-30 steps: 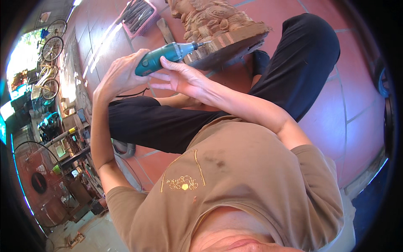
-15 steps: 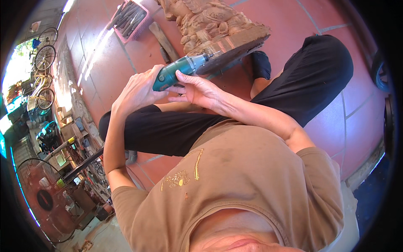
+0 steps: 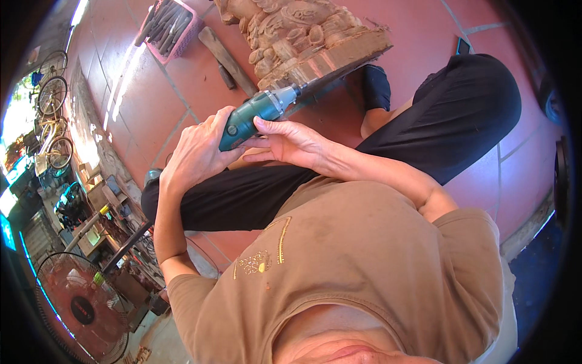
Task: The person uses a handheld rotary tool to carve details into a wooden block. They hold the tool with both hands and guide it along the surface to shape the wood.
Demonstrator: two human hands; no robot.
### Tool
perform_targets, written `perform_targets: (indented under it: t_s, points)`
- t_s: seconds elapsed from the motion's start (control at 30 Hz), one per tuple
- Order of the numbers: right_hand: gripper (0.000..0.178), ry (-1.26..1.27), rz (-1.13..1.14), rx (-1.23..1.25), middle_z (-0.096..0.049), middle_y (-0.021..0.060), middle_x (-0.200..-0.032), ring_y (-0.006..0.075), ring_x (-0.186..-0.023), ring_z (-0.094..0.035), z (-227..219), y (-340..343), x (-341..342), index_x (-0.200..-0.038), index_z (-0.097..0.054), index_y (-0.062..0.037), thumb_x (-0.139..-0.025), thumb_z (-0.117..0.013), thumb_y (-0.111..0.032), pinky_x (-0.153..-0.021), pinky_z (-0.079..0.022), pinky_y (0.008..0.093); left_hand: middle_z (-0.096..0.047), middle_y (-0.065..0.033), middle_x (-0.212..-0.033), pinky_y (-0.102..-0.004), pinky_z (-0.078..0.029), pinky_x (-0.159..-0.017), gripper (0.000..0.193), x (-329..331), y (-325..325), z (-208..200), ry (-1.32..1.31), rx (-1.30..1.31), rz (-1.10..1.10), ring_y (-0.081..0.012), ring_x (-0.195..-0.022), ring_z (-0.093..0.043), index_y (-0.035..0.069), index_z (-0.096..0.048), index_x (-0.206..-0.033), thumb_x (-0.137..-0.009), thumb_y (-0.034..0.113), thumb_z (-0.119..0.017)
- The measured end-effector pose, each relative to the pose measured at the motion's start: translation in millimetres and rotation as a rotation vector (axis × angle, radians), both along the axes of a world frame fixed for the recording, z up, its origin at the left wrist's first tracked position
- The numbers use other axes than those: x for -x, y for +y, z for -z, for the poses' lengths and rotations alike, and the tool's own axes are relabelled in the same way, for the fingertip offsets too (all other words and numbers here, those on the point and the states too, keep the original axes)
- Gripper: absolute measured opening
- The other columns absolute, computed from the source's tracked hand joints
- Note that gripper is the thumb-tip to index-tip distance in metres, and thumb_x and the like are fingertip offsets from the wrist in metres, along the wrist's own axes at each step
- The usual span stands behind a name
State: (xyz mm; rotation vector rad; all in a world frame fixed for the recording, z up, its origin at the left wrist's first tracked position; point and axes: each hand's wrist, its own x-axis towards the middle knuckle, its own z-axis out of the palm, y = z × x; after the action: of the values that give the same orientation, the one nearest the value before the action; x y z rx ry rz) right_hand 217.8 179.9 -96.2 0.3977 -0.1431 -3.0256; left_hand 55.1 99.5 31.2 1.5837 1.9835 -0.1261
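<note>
Green rotary tool (image 3: 250, 115) supported by both hands: the left hand (image 3: 197, 150) grasps the rear body; the right hand (image 3: 298, 143), loosely curled, sets its thumb against the casing. The long axis slants forward and rightward from the left hand, nose toward the carved wooden figure (image 3: 306, 39), which lies ahead of both hands, nearer the right. Tip contact cannot be told.

Hands (image 3: 197, 148) w/ rotary tool (image 3: 247, 122) now lower in view, flat obj. (image 3: 463, 46) showing nr knee (image 3: 494, 97).
</note>
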Motion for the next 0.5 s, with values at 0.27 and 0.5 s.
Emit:
perform_targets:
  t_s: [0.27,0.5]
  points:
    - [0.049,-0.014,-0.003,0.005,-0.059,0.0118,-0.131,0.0287,-0.127,-0.052,6.2,3.0,0.0,-0.132,-0.053,-0.0087,-0.091,-0.072,-0.027,-0.107,-0.038,0.0554,-0.066,-0.0226,-0.104,-0.0453,-0.052,-0.079,0.064,0.8,3.9,7.3,0.004,-0.021,0.027,-0.0409,-0.095,-0.065,0.005,-0.048,-0.128,-0.076,0.027,-0.078]
    - [0.049,-0.007,0.003,-0.003,-0.059,0.0122,-0.132,0.0285,-0.128,-0.051,4.7,5.5,-1.1,-0.132,-0.052,-0.0080,-0.091,-0.071,-0.028,-0.107,-0.038,0.0553,-0.066,-0.0208,-0.097,-0.0457,-0.051,-0.073,0.058,-0.2,5.9,8.4,0.008,-0.039,0.057,-0.0382,-0.089,-0.066,0.003,-0.048,-0.124,-0.080,0.030,-0.075]
